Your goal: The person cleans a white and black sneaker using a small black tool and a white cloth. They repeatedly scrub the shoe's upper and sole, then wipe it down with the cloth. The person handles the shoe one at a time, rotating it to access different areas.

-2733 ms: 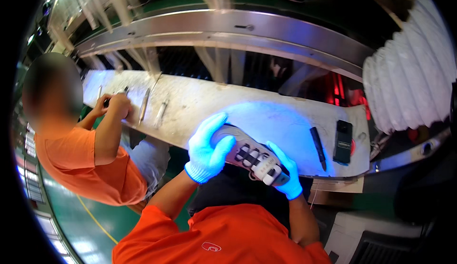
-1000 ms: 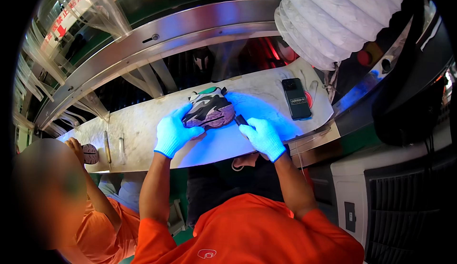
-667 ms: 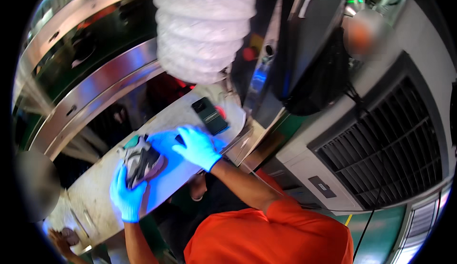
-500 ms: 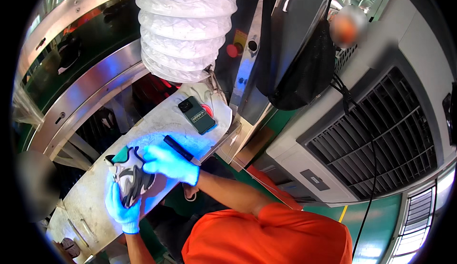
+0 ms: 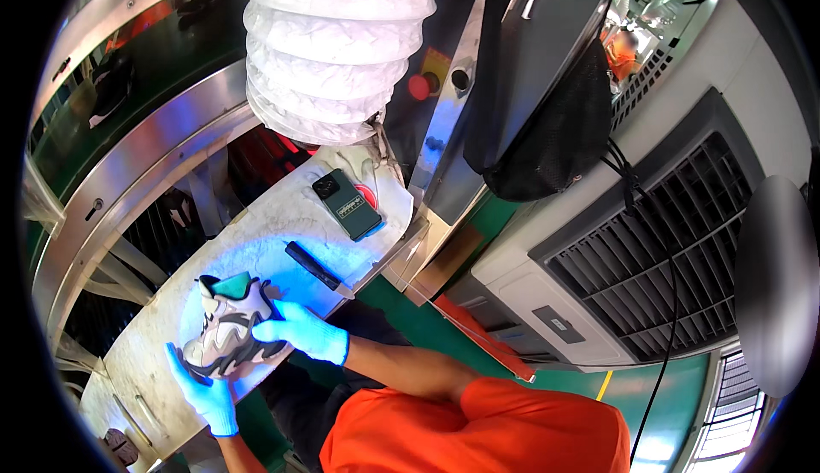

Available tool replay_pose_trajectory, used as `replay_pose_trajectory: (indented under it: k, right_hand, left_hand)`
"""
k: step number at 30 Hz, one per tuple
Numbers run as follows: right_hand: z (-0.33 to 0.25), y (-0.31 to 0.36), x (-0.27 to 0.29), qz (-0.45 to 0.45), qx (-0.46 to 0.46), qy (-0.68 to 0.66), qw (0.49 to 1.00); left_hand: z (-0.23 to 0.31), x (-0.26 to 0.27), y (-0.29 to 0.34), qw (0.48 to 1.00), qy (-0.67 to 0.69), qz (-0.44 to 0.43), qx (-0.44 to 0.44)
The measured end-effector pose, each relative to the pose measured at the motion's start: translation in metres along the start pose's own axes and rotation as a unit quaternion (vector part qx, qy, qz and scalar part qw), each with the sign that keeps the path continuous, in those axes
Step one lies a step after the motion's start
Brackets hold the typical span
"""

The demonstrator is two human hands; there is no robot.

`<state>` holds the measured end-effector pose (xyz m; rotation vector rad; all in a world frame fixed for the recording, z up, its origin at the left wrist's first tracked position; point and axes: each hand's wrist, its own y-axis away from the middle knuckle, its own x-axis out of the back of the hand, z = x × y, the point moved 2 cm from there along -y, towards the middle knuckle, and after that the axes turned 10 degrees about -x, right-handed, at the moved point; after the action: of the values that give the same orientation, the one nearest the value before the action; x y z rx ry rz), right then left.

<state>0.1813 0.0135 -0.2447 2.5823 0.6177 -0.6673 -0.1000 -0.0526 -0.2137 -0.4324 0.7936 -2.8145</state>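
Note:
A sneaker [image 5: 229, 329] in grey, white and black with a teal lining is held between my two gloved hands over the near side of the narrow worktable [image 5: 158, 324]. My left hand [image 5: 205, 394] supports it at the toe end, fingers along its left side. At the heel end, my right hand [image 5: 303, 331] grips the shoe, with the thumb across its side. Blue-tinted light falls on both gloves. Just beyond my right hand lies a black-handled knife-like tool [image 5: 313, 265] on the table. Farther back rests a dark green phone [image 5: 347, 205].
A white flexible duct [image 5: 337, 55] hangs over the table's far end. Left of the table runs a metal-railed conveyor [image 5: 162, 127] carrying dark shoes. At right stands a large grey air cooler [image 5: 632, 242] with a trailing cable. A black mesh bag [image 5: 547, 148] hangs beside it.
The sneaker has turned from nearly upright, sole toward my right, to lying with its side showing. My left hand has shifted toward its toe, and my right hand has come down onto its heel.

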Motion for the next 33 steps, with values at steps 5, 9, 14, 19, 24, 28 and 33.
replay_pose_trajectory:
  k: [5,9,14,19,24,28,33]
  right_hand:
    - [-0.016,0.005,-0.003,-0.017,-0.119,-0.126,0.985]
    - [-0.009,-0.001,-0.003,-0.004,-0.048,-0.047,0.998]
    - [-0.009,-0.001,-0.001,-0.042,-0.025,-0.110,0.993]
    - [-0.015,0.004,-0.009,-0.020,-0.026,-0.125,0.992]
    - [0.001,0.000,0.010,-0.003,-0.019,-0.089,0.996]
    - [-0.021,0.020,-0.001,0.003,-0.005,-0.208,0.978]
    - [-0.108,0.029,-0.053,0.093,0.199,-0.177,0.959]
  left_hand:
    - [-0.040,-0.001,0.012,0.981,-0.172,0.037,0.085]
    - [-0.055,0.002,0.021,0.985,-0.135,0.072,0.074]
    - [-0.047,-0.006,0.010,0.969,-0.233,0.079,0.035]
    - [-0.040,-0.009,0.013,0.961,-0.246,0.120,0.028]
    - [-0.025,-0.009,0.005,0.922,-0.368,0.110,-0.042]
    - [-0.002,-0.008,-0.005,0.932,-0.349,0.087,-0.042]
    - [0.004,-0.010,-0.004,0.921,-0.387,0.032,-0.021]
